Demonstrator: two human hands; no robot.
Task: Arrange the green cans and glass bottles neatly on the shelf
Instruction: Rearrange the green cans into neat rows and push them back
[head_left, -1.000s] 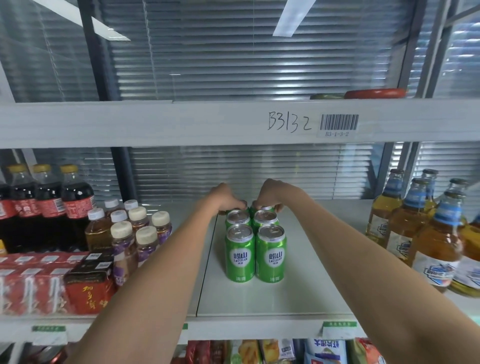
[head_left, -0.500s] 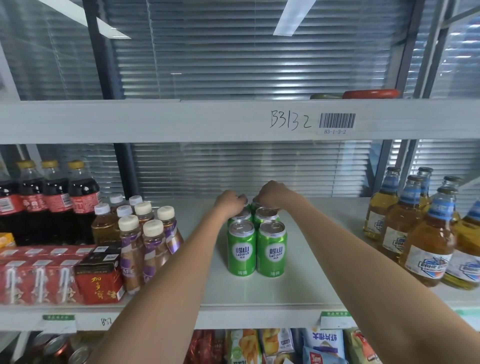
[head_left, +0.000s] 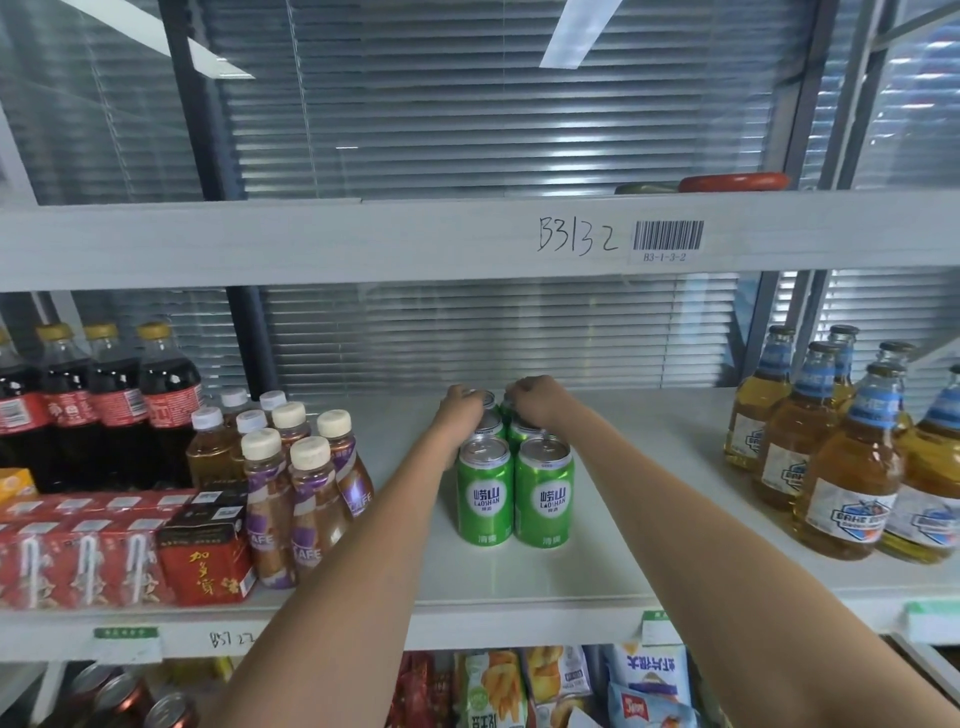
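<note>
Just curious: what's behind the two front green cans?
More green cans in two rows behind the front cans. The left hand and right hand cover the rearmost ones, so the count is unclear.

The green metal cans (head_left: 514, 491) have glossy printed walls and bare, brushed-looking silver tops. The amber glass bottles (head_left: 852, 483) are smooth and shiny, with paper-like labels. The white shelf board (head_left: 649, 499) is smooth and matt, possibly laminate. The red drink cartons (head_left: 78, 558) look like matt card.
</note>
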